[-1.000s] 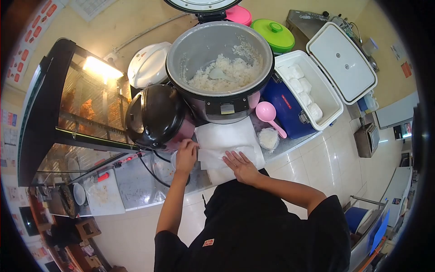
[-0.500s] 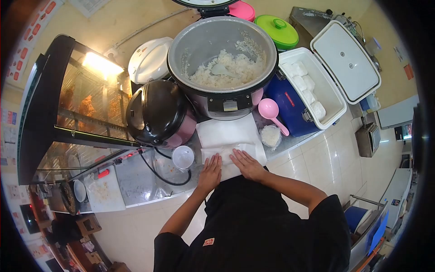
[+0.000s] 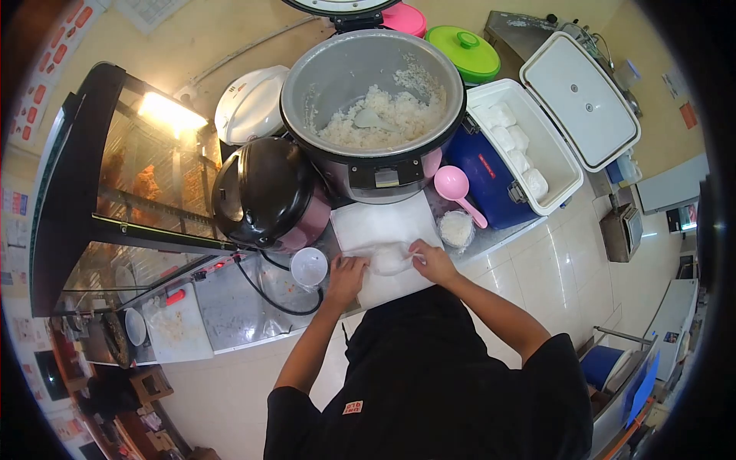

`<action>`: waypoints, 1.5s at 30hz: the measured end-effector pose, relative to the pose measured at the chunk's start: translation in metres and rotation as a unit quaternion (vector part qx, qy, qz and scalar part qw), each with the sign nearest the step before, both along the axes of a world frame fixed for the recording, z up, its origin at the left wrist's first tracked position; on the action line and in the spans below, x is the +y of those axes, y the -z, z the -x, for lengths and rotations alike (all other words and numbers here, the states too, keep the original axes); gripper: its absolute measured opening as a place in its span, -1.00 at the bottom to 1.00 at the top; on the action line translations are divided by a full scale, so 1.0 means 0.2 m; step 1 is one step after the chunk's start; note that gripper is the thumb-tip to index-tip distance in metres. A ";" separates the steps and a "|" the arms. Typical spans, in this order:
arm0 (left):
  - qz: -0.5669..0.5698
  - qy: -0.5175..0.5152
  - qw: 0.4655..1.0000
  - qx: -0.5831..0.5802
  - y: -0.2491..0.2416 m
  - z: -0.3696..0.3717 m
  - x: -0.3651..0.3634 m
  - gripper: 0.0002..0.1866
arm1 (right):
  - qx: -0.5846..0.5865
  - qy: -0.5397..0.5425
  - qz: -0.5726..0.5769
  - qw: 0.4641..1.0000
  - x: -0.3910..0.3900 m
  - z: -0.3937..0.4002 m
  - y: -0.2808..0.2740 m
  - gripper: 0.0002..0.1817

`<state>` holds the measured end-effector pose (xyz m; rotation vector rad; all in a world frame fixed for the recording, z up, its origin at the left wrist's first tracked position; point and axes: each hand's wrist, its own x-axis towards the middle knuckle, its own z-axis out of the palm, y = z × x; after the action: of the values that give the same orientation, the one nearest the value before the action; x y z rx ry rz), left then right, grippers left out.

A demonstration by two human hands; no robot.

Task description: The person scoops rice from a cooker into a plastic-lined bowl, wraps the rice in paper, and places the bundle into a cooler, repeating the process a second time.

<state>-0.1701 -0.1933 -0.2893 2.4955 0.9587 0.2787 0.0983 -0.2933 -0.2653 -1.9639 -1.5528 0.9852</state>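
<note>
White wrapping paper (image 3: 376, 221) lies on the counter in front of me, below the big rice cooker. A folded white paper packet (image 3: 389, 261) rests on it, with a rounded bulge in the middle; its contents are hidden. My left hand (image 3: 346, 280) has its fingers curled closed at the packet's left end. At the right end, the fingers of my right hand (image 3: 434, 264) pinch the paper. The large rice cooker (image 3: 376, 172) stands open with white rice (image 3: 406, 115) inside, and a pale paddle (image 3: 371, 119) lies in the rice.
Right of the cooker, a blue cool box (image 3: 491, 172) stands open with several white packets (image 3: 517, 140). A pink ladle (image 3: 454, 185) and a plastic-wrapped rice portion (image 3: 456, 228) lie nearby. Leftward are a white cup (image 3: 309, 267), black-lidded cooker (image 3: 268, 192), cutting board (image 3: 180, 326) and lit display cabinet (image 3: 153, 176).
My hands have gone from lying flat on the folded paper to gripping its two ends. They have moved apart, and the bulge between them now shows.
</note>
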 end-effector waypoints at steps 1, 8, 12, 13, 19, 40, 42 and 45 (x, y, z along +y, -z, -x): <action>0.019 0.003 1.000 0.010 0.00 -0.01 0.02 -0.78 | -0.008 0.014 0.007 1.000 0.04 0.00 0.00 -0.61; -0.115 -0.051 0.992 0.015 -0.16 -0.16 0.13 -0.68 | -0.216 -0.036 0.034 0.975 0.22 0.07 -0.01 -0.54; 0.028 0.074 0.991 0.106 -0.06 -0.14 0.25 -0.77 | -0.366 -0.116 0.027 0.923 0.28 0.09 -0.04 -0.62; 0.047 0.117 0.985 0.121 -0.03 -0.15 0.27 -0.79 | -0.330 -0.125 0.072 0.933 0.28 0.08 -0.05 -0.63; 0.009 0.085 0.996 -0.016 0.08 -0.10 0.13 -0.89 | -0.223 -0.077 0.020 0.972 0.11 0.15 0.01 -0.70; 0.440 -0.007 0.866 -0.236 0.01 -0.05 0.04 -0.85 | -0.112 -0.044 -0.156 0.980 0.00 0.05 0.04 -0.52; 0.456 -0.059 0.842 -0.281 -0.02 -0.03 0.01 -0.83 | 0.071 -0.050 -0.085 0.993 0.01 0.05 0.01 -0.64; 0.604 -0.101 0.698 -0.371 0.01 0.04 0.04 -0.79 | 0.365 -0.083 0.040 0.927 0.05 0.04 -0.15 -0.78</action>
<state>-0.1783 -0.1844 -0.2911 0.8996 0.6629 0.4648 0.0904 -0.2834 -0.2352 -1.2700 -1.2528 1.6327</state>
